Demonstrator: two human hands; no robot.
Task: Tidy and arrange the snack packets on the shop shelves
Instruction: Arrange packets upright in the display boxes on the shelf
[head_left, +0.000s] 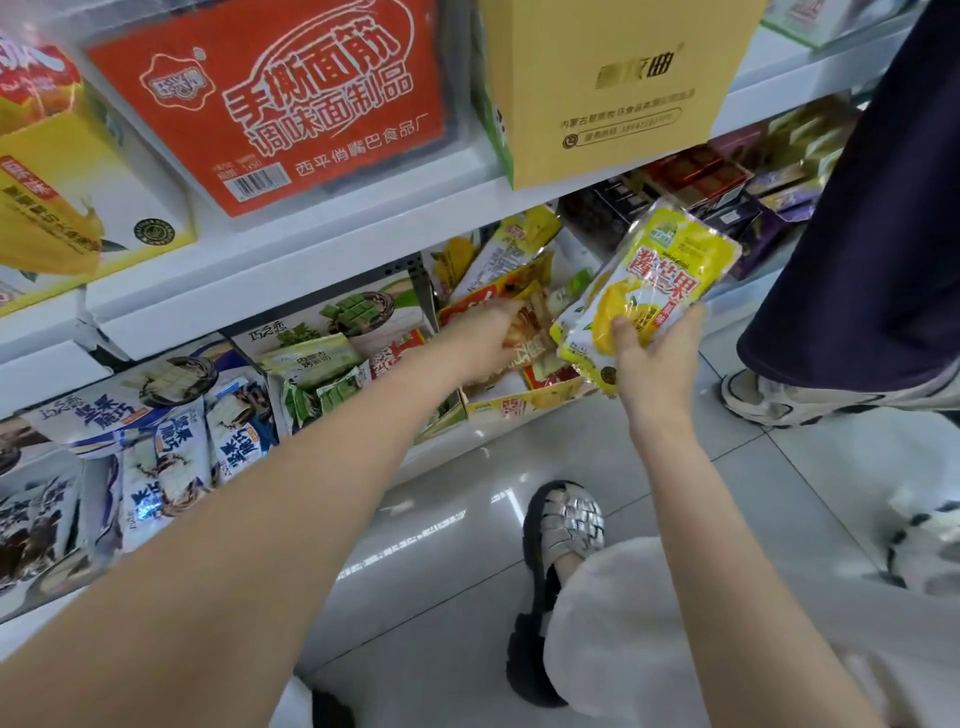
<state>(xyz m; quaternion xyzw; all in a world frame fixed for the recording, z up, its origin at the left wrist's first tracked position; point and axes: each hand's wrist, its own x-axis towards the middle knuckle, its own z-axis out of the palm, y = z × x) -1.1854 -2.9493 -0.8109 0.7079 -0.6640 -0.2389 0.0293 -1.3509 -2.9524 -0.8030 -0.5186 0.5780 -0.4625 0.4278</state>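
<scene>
Two hands busy: right hand (655, 358) grips a yellow mango packet (660, 283); left hand (496, 332) presses packets in the display box (511, 405), grip unclear. Best clear a gap, then slot it upright.

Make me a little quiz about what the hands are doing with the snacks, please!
1. True or false: the right hand holds a yellow mango packet.
2. Where is the left hand? A) on the orange carton on the upper shelf; B) among the packets in the yellow display box on the lower shelf; C) on the floor.
3. Fill in: the green packets lie to the ____ of that box in the picture.

Key: 1 true; 2 B; 3 left.
</scene>
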